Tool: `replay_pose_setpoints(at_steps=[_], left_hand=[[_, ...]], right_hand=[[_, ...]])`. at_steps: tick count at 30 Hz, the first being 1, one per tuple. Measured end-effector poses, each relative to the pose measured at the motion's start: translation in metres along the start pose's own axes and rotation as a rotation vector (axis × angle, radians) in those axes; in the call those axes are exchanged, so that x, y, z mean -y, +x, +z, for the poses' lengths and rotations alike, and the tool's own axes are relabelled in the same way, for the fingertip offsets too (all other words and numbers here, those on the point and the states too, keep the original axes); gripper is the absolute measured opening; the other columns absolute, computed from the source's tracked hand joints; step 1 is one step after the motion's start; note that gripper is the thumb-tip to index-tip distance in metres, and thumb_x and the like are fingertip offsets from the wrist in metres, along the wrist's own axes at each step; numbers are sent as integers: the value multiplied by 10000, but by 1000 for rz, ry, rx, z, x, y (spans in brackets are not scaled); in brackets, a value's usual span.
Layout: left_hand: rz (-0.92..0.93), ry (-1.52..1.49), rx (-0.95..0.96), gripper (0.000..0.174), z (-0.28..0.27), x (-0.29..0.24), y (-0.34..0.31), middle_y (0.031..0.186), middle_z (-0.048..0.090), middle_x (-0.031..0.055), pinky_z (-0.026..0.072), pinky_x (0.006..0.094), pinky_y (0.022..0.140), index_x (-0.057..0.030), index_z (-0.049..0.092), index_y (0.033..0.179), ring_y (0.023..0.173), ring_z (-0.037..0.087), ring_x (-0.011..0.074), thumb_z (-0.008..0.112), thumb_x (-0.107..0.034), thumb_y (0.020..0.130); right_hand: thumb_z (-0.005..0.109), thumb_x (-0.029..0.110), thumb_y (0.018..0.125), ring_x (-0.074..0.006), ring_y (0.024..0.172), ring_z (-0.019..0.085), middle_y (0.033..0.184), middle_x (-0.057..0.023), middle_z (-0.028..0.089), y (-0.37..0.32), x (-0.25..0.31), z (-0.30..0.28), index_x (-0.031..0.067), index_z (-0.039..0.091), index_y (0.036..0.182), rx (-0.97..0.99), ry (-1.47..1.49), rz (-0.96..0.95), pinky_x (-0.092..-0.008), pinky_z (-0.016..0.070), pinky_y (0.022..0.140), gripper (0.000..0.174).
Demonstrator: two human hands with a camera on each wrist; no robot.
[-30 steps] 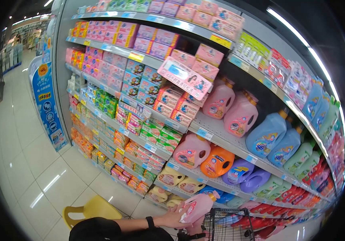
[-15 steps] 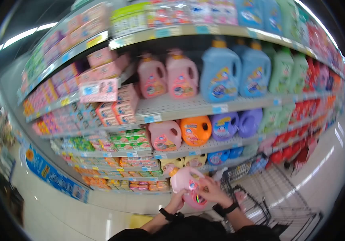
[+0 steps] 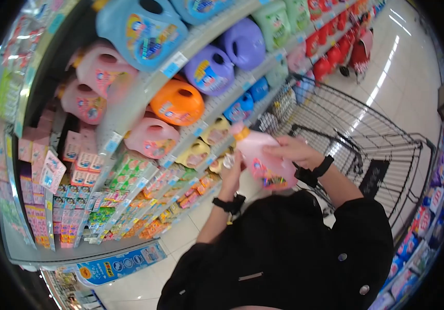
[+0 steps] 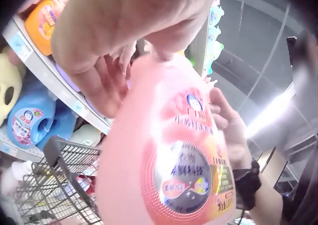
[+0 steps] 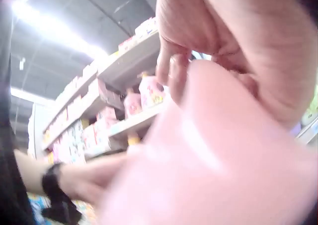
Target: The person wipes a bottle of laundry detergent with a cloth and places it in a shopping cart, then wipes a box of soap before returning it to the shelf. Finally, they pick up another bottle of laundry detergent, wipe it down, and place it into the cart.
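A pink laundry detergent bottle (image 3: 267,160) with an orange cap is held tilted in front of the person's black-clothed body. The left hand (image 3: 231,175) grips it at the side below the cap. In the left wrist view this hand (image 4: 124,31) bends over the bottle's upper end, above the printed label (image 4: 184,178). On the opposite side the right hand (image 3: 298,152) grips the bottle by its handle. Its fingers (image 5: 174,73) curl round the handle in the right wrist view, where the blurred pink body fills the lower part.
A black wire shopping cart (image 3: 387,155) stands just beyond the right hand. Shelves ahead and to the left carry more bottles, among them an orange one (image 3: 177,102), a purple one (image 3: 209,70) and a large blue one (image 3: 142,33). Packaged goods (image 3: 421,222) line the right edge.
The head view has swung right and down toward the cart. One second ago one hand showed clearly on the bottle; since half a second ago both hands hold it, now at a different tilt.
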State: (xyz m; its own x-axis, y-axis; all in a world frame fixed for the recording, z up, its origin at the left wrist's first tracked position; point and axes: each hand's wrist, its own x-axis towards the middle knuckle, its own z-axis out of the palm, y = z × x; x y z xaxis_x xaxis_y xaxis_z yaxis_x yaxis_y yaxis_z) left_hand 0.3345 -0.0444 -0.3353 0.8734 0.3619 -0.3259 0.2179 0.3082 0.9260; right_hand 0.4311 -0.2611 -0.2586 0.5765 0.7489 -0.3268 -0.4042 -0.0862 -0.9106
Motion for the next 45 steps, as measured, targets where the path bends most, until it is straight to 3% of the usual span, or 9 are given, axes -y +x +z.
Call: replay_pose_setpoints(at_steps=[4, 11, 15, 21, 25, 28, 33, 40, 45], left_hand=[[-124, -101, 2, 356, -9, -9, 21, 983, 674, 121, 519, 294, 653, -49, 539, 1119, 792, 668, 203, 521, -370, 966], [-220, -122, -99, 260, -67, 2, 23, 831, 585, 3, 470, 289, 673, -123, 516, 916, 758, 581, 139, 571, -377, 931], [-327, -239, -155, 230, -109, 18, 22, 870, 552, 11, 445, 288, 709, -125, 540, 998, 809, 548, 161, 563, -343, 928], [-423, -297, -332, 250, -159, 52, -1, 907, 557, 23, 447, 306, 732, -118, 537, 995, 832, 549, 173, 582, -349, 913], [-548, -479, -484, 186, -201, 80, -24, 905, 569, 11, 450, 319, 735, -147, 537, 916, 861, 548, 170, 573, -329, 913], [-590, -528, -599, 176, -224, 91, -40, 888, 583, 8, 452, 322, 738, -144, 535, 913, 855, 557, 174, 556, -319, 915], [-597, -524, -704, 199, -249, 103, -68, 922, 609, 19, 462, 345, 747, -143, 544, 928, 874, 572, 193, 554, -341, 909], [-584, -609, -764, 219, -263, 105, -93, 903, 632, 20, 459, 340, 734, -134, 556, 945, 873, 586, 188, 531, -350, 916], [-470, -649, -732, 203, -242, 66, -96, 894, 635, 22, 454, 327, 741, -129, 569, 914, 863, 581, 181, 546, -330, 916]], right_hand=[[638, 315, 897, -41, 654, 529, 802, 26, 608, -20, -13, -34, 9, 647, 936, -242, -253, 23, -212, 425, 550, 308], [656, 331, 837, -131, 648, 558, 748, -29, 606, -35, -66, -122, -37, 629, 977, -656, -196, 22, -283, 457, 622, 396], [672, 389, 787, -147, 629, 562, 711, -39, 607, -31, -115, -174, -22, 647, 952, -752, -234, 280, -295, 458, 592, 443], [682, 346, 765, -162, 637, 570, 731, -60, 641, -34, -175, -218, -43, 662, 945, -654, -355, 640, -317, 452, 547, 429], [676, 300, 797, -90, 475, 381, 621, 8, 519, -19, -227, -229, 72, 602, 737, -670, -223, 708, -274, 292, 431, 247], [675, 295, 795, -90, 510, 412, 639, 20, 514, -6, -233, -228, 84, 596, 759, -687, -35, 807, -271, 305, 448, 228], [752, 287, 702, -248, 837, 517, 1132, -87, 495, -6, -256, -235, 85, 554, 1119, -746, 268, 617, -331, 457, 651, 504], [669, 318, 795, -307, 877, 627, 1017, -141, 636, 8, -336, -234, 69, 572, 1212, -717, 80, 803, -376, 498, 681, 495], [714, 315, 777, -248, 811, 512, 1059, -99, 557, -7, -396, -255, 106, 594, 1141, -360, -296, 752, -371, 458, 540, 436]])
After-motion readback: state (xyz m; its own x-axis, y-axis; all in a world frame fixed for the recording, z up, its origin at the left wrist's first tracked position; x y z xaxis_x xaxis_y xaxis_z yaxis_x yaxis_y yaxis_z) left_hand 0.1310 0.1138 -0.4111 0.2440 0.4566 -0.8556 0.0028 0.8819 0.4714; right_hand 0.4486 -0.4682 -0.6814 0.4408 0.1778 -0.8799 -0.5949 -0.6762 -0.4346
